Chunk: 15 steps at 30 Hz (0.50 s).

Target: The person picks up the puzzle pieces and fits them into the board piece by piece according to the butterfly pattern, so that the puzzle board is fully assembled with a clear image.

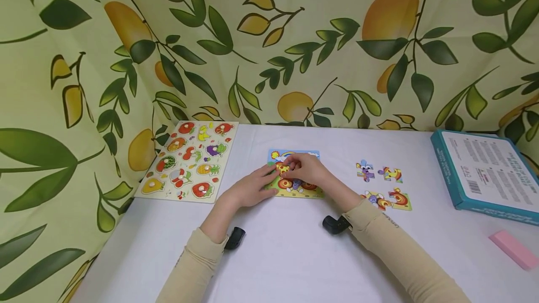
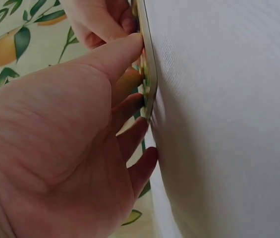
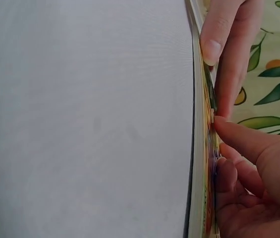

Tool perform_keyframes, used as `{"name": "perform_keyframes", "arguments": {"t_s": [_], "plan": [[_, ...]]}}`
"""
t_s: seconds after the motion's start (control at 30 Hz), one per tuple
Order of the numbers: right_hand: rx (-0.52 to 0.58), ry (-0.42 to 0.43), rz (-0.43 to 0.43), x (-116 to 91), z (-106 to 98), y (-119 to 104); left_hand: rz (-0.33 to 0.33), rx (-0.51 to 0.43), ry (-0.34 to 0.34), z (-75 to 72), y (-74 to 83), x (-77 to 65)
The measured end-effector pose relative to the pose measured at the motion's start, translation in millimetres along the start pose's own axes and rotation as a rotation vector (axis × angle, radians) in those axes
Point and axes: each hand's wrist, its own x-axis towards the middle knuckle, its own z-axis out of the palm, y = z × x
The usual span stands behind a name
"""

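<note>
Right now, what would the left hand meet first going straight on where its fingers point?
Probably the right hand, its fingers over the puzzle just ahead of the left hand; any height difference is hard to judge.

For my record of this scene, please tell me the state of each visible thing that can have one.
Left hand: fingers extended, touching the jigsaw board
Right hand: fingers bent, at the jigsaw board; any grip unclear
Jigsaw board: picture up, partly covered by hands
Loose jigsaw pieces: picture up, off the board
Fruit knob puzzle: lying flat, apparently filled
Teal box: lying flat, apparently closed
Pink block: lying flat, uncovered
</note>
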Motion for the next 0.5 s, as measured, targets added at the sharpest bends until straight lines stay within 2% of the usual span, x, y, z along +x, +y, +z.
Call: {"name": "perform_keyframes", "arguments": {"t_s": [0.13, 0.27, 0.37, 0.5], "plan": [[0.0, -0.006, -0.006, -1.4, -1.8, 0.6, -0.03, 0.054, -0.001, 1.4, 6.5, 2.2], [-0.017, -0.03, -0.048, -9.3, -12.6, 3.7, -0.057, 0.08, 0.007, 1.8, 10.1, 3.2], [-0.016, -0.001, -0.063, -21.3, -30.7, 10.2, -0.073, 0.083, 0.013, 1.7, 10.8, 2.9], [-0.029, 0.09, 0.002, -40.0, -66.5, 28.6, -0.075, 0.073, 0.027, 1.2, 11.2, 1.6]]}}
